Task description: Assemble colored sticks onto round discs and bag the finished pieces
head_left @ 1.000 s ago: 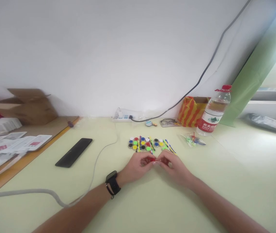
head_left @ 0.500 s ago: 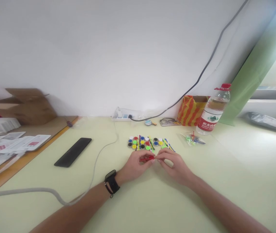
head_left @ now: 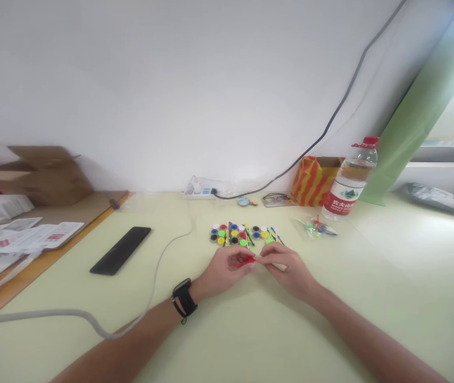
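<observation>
Both hands are working a small red piece (head_left: 246, 259) on the near side of the coloured discs (head_left: 234, 234).
More of the red piece is showing now than a second ago, while the hands are staying nearly in place; this is suggesting a fine fingertip adjustment rather than a carry. The left hand (head_left: 221, 271) is gripping the piece between thumb and fingers, nearer than the discs. The right hand (head_left: 291, 274) is bringing its fingertips to the piece's end; whether they are gripping it, one cannot tell.
</observation>
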`<state>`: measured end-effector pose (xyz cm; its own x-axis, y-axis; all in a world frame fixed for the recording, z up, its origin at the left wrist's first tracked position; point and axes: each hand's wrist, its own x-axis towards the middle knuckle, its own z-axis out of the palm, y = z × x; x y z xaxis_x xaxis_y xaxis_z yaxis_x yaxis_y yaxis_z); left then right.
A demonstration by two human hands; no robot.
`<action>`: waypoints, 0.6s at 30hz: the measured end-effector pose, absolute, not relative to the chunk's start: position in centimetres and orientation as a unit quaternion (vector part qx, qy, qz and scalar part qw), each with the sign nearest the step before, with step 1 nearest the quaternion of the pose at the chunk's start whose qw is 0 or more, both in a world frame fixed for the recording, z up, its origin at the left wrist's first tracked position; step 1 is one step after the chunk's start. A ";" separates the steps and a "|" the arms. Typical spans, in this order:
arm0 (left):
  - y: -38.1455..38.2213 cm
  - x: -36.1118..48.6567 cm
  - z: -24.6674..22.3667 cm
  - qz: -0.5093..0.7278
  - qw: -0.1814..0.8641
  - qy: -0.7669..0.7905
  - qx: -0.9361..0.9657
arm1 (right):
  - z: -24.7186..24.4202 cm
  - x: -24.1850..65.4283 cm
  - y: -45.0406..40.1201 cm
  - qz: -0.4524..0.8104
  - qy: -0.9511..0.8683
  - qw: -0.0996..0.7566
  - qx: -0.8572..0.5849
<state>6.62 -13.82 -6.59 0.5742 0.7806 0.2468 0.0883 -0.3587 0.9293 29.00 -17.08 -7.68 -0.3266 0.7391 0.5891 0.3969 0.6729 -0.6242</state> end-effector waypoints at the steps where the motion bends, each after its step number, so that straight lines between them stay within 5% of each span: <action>1: -13.8 6.6 -6.6 0.359 0.487 0.291 0.741 | -7.7 29.0 -17.1 0.187 -0.793 0.456 -0.357; 18: -13.8 6.5 -6.4 0.371 0.483 0.281 0.742 | -7.0 29.3 -17.0 0.255 -0.792 0.389 -0.397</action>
<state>6.47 -13.84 -6.38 0.5677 0.7746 0.2788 0.0584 -0.3758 0.9249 29.28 -16.99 -7.01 -0.3834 0.8260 0.4132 0.4301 0.5556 -0.7116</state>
